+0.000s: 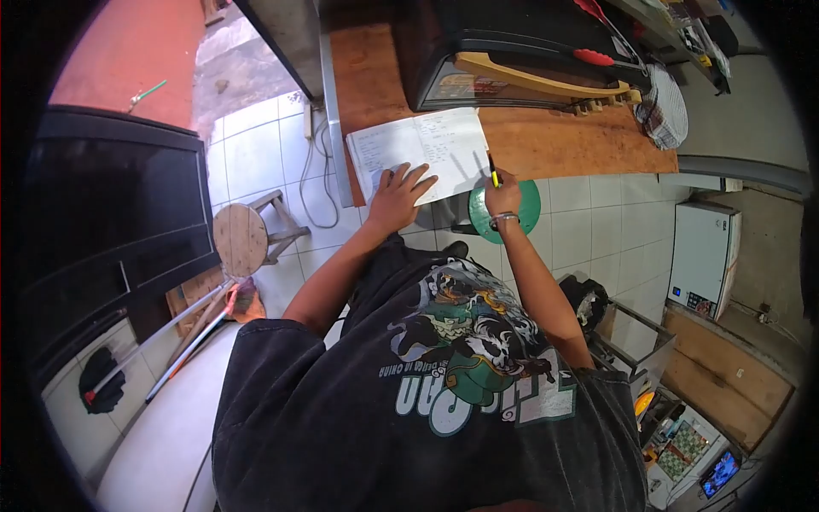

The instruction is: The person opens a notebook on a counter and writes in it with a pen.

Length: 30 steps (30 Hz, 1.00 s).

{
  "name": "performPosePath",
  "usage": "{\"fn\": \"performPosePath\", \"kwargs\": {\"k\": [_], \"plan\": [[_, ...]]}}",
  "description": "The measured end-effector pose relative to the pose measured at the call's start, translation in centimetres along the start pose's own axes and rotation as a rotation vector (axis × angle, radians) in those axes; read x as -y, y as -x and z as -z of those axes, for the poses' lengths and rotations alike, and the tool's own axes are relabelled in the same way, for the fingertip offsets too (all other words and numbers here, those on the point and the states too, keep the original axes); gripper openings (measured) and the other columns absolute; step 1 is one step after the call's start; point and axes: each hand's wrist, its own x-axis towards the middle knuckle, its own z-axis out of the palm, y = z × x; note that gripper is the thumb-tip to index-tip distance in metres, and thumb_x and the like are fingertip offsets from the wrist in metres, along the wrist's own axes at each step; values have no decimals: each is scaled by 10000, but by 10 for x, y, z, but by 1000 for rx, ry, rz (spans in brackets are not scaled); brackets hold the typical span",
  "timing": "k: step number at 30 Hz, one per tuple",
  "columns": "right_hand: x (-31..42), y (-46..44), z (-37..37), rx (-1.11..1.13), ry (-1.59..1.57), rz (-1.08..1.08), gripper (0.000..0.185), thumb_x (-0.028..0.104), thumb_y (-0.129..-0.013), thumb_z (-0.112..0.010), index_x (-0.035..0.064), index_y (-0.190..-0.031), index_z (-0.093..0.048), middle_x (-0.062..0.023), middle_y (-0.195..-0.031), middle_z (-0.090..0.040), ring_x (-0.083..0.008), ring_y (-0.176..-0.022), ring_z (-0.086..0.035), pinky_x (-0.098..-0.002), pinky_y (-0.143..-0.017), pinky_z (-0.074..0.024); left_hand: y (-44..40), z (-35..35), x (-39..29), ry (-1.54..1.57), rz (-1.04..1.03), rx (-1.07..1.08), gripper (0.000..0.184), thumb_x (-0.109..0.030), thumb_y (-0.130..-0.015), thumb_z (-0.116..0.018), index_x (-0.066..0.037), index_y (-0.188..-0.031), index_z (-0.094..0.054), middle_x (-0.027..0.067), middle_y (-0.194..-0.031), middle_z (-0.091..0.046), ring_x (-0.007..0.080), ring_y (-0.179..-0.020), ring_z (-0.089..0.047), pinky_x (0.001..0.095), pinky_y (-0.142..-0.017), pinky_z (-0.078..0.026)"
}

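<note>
An open notebook with handwriting on its pages lies at the front edge of the wooden counter. My left hand rests on its lower part with the fingers spread. A black and yellow pen is gripped in my right hand, just off the notebook's right edge. The pen points up toward the counter, and I cannot tell whether its tip touches anything. Below my right hand is a round green stool.
Behind the notebook stands a large black appliance with a wooden rack against it. A checked cloth hangs at the right. A round wooden stool and a cable are on the tiled floor at left.
</note>
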Motion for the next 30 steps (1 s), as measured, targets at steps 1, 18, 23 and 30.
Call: {"fn": "performPosePath", "kwargs": {"k": [1,18,23,30], "plan": [[5,-6,0,3,9,-160,265,166,-835,-749,24,-1059,-757,-185,-1035,-747,-353,-951,-724,-429,-849,-571,-1,1,-1,2,-6,3,849,-162,-729,-771,-300,-1517,-487,2,-1586,-429,331,-1394,-423,583,-1096,-349],[-38,-23,24,226,-39,-407,446,358,-821,-834,13,-1080,-721,-204,-939,-753,-367,-891,-736,-429,-794,-559,-23,-2,-38,-56,-38,148,848,-220,-761,-800,-315,-1533,-461,17,-1619,-382,341,-1419,-387,593,-1080,-346],[-113,-36,85,177,-54,-461,418,329,-835,-831,6,-1073,-714,-212,-937,-745,-380,-894,-727,-444,-798,-560,-79,-38,-109,-54,-102,191,844,-239,-779,-770,-311,-1552,-440,11,-1615,-395,338,-1412,-394,563,-1086,-345],[-274,-92,191,67,-186,-590,421,330,-824,-844,1,-1044,-701,-220,-881,-737,-390,-838,-721,-445,-756,-560,-213,-116,-248,-109,-193,276,858,-289,-811,-765,-315,-1580,-387,4,-1641,-347,323,-1455,-343,547,-1150,-302]]}}
